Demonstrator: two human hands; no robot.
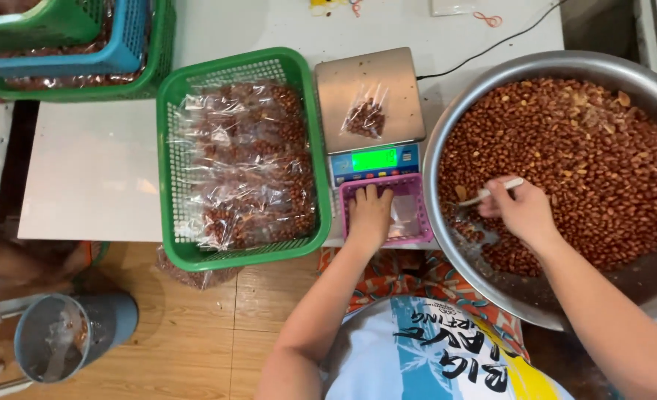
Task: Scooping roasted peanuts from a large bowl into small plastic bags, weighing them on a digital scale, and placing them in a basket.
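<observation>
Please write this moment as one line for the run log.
left hand: in pink basket | right hand: holds spoon in peanut bowl | scale: small bag of peanuts

A single head-worn camera looked steeply down from close above the left hand [369, 215] and right hand [517, 211]; the table's [91, 170] far edge lay beyond the fingertips; the person's lap filled the bottom below the wrists.
</observation>
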